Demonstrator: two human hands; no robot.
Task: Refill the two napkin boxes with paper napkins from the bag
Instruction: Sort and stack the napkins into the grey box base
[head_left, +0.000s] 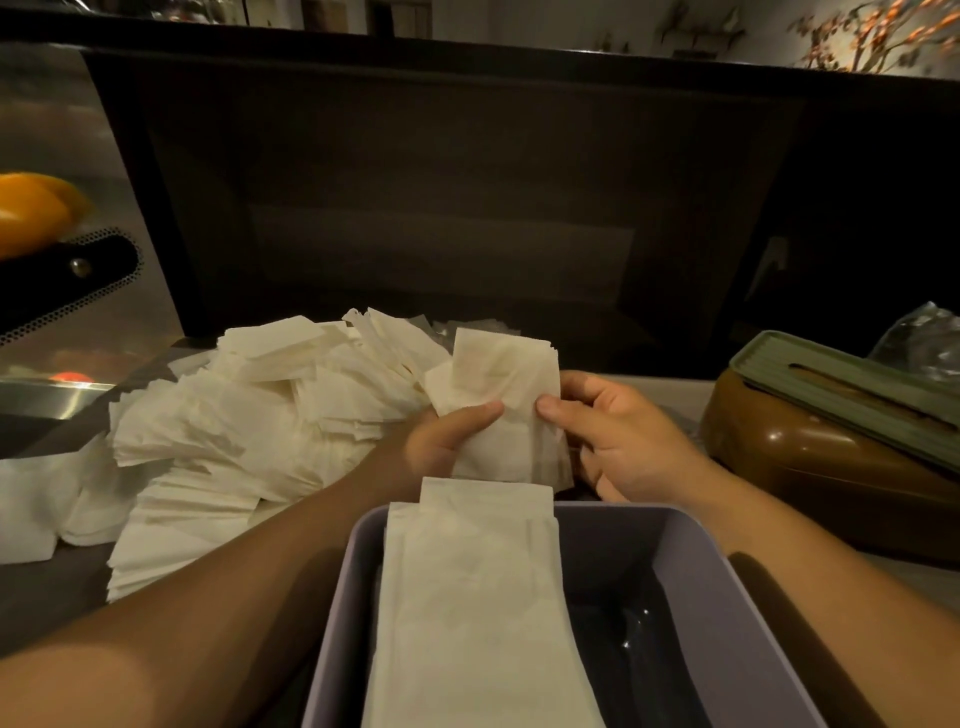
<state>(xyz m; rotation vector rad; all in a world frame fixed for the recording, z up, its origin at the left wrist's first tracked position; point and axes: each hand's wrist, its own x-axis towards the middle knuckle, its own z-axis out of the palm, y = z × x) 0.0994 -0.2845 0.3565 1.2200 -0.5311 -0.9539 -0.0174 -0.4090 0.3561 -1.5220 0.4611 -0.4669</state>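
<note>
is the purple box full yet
Not full. The purple box holds one napkin stack along its left side; the dark bottom shows bare on the right.

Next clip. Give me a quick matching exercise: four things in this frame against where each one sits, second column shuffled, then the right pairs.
Things:
1. open lilac plastic napkin box
2. brown napkin box with green slotted lid
3. loose heap of white paper napkins
4. small stack of white napkins

Places:
A. far right of the counter
B. held between both hands
C. left, on the counter
D. nearest the camera, part filled

Pairs: 1-D, 2-A, 3-C, 4-B
</note>
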